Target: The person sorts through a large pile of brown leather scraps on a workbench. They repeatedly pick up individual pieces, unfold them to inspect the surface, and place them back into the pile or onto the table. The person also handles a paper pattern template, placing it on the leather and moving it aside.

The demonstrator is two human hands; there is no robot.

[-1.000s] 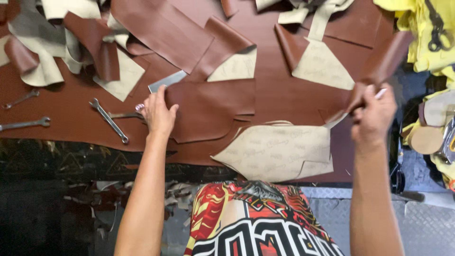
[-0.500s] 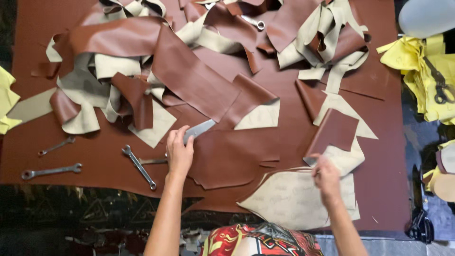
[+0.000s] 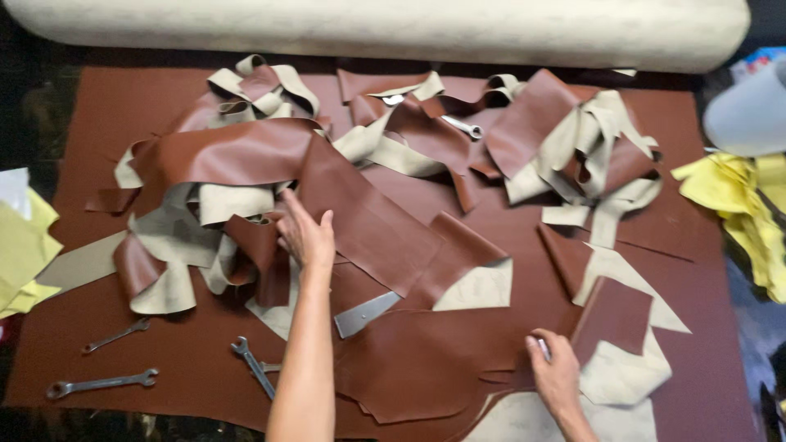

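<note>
Resting at the near edge, the right hand (image 3: pixel 557 378) curls on a large brown leather sheet (image 3: pixel 426 360), pinching something small and pale that I cannot make out. Left of it lie three wrenches (image 3: pixel 102 382) on the brown table cover (image 3: pixel 98 115). A flat metal blade (image 3: pixel 366 314) sits just behind. Farther in, the left hand (image 3: pixel 307 235) spreads open, fingers on the heap of brown and beige offcuts (image 3: pixel 229 188). Farthest lies a pale roll (image 3: pixel 368 29).

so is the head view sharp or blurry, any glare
Head view: soft overall, motion blur on the left hand and the leather scraps; faint sheen on the brown leather sheet; the pale roll at the top looks bright, and the corners fall dark.
</note>
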